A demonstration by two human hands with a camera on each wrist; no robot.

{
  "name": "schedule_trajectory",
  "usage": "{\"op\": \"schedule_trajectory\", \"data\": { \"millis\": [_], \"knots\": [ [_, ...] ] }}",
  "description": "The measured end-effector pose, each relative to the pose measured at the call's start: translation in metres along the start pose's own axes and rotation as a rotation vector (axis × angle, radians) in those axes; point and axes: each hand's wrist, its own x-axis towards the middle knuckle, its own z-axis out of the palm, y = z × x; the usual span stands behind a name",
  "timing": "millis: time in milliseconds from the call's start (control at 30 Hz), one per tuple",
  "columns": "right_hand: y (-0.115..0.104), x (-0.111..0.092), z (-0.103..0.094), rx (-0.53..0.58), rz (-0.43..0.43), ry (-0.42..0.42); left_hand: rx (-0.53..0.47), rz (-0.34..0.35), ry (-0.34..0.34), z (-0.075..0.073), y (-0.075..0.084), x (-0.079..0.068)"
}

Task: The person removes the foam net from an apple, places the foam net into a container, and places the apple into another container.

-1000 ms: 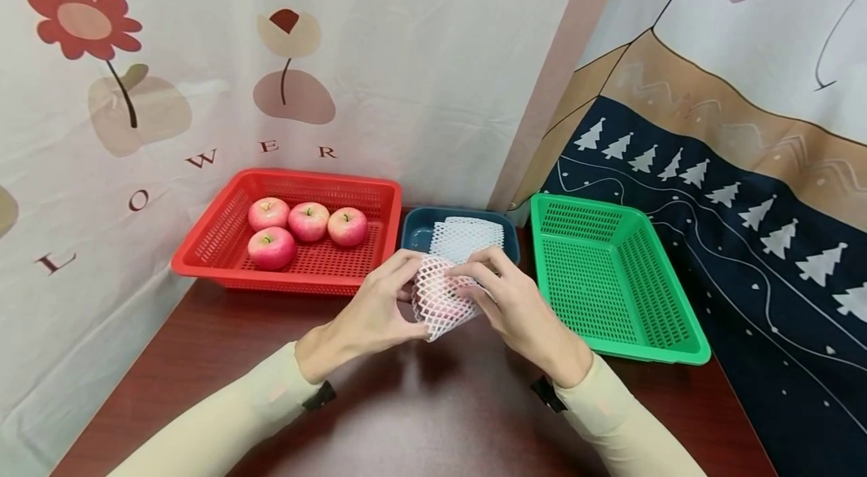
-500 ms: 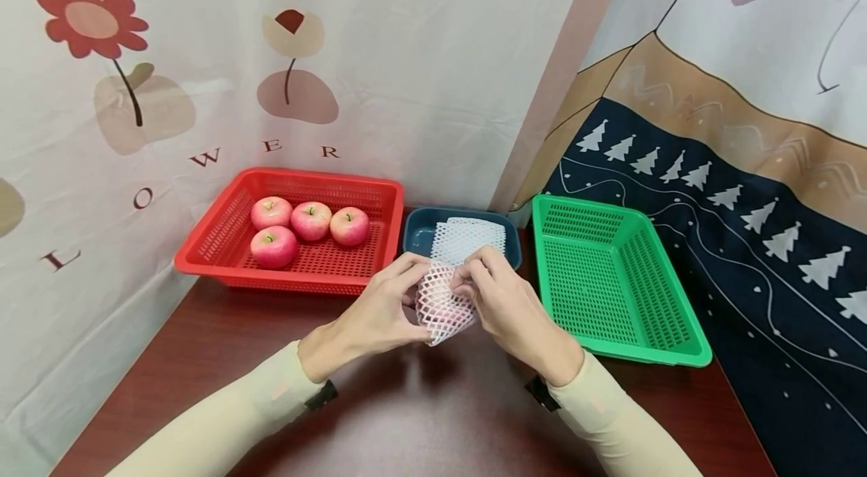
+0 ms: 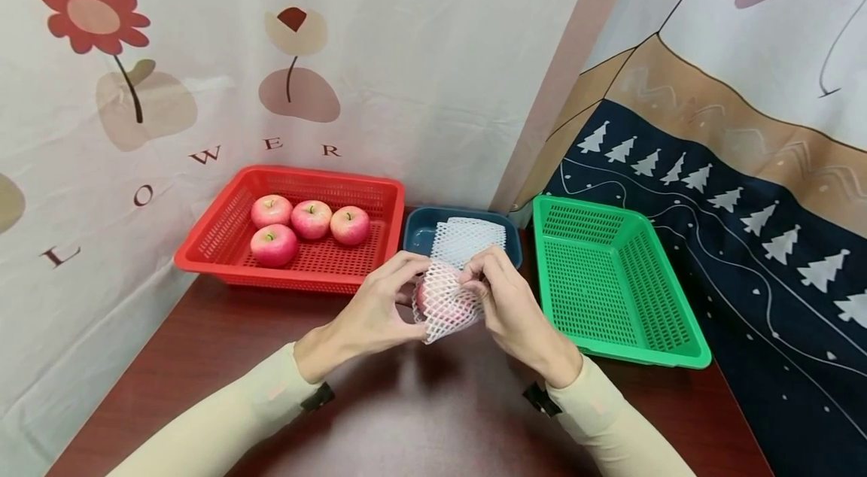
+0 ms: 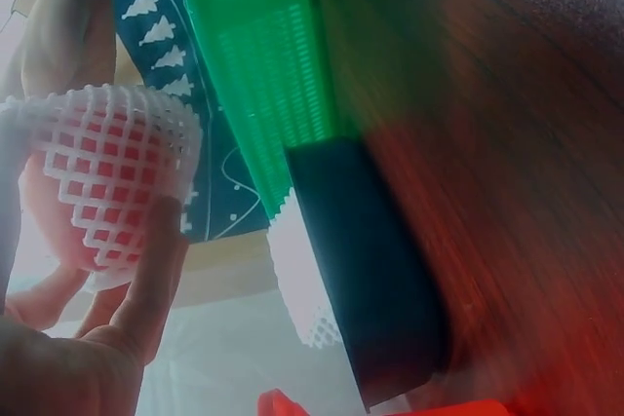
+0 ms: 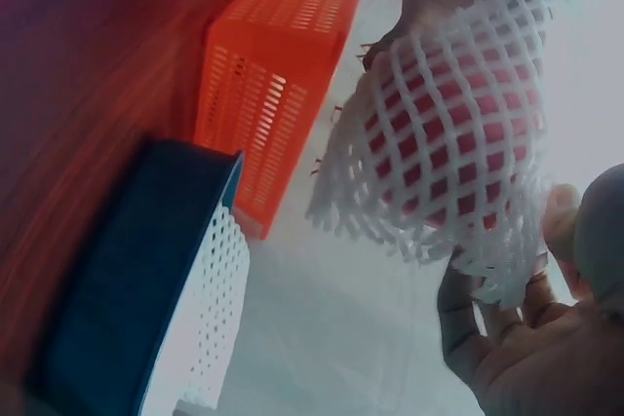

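Note:
Over the table's middle, in the head view, my left hand (image 3: 379, 311) grips an apple (image 4: 54, 207) sheathed in a white foam net sleeve (image 3: 443, 293). Red skin shows through the mesh, and a bare patch shows on the left-hand side in the left wrist view. My right hand (image 3: 515, 308) pinches the sleeve's edge on the right between thumb and fingers. In the right wrist view the loose end of the mesh (image 5: 502, 284) hangs down to the right fingertips. Some of the left fingers are hidden behind the fruit.
A red basket (image 3: 196, 255) with several apples (image 3: 273, 245) stands at the back left. Behind my hands, a small dark blue tray (image 3: 418, 232) holds flat white foam nets (image 3: 467, 238). The green basket (image 3: 589, 296) is to the right. A printed curtain (image 3: 420, 71) hangs behind the table.
The right fingers have closed from a spread pose onto the sleeve's edge and moved slightly right with it. More red apple shows on the left. The left hand has barely moved.

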Motion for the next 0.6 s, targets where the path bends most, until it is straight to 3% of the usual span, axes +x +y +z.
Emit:
{"op": "schedule_trajectory", "data": {
  "millis": [267,600],
  "knots": [
    [-0.0080,-0.0063,-0.0067,0.100,0.148,-0.031,-0.025,-0.052,0.055,-0.0027,0.0022,-0.0014],
    [-0.0105,-0.0085,-0.0101,0.081,0.159,0.010,-0.072,-0.075,0.021,-0.0039,0.0056,-0.0022]
  ]
}}
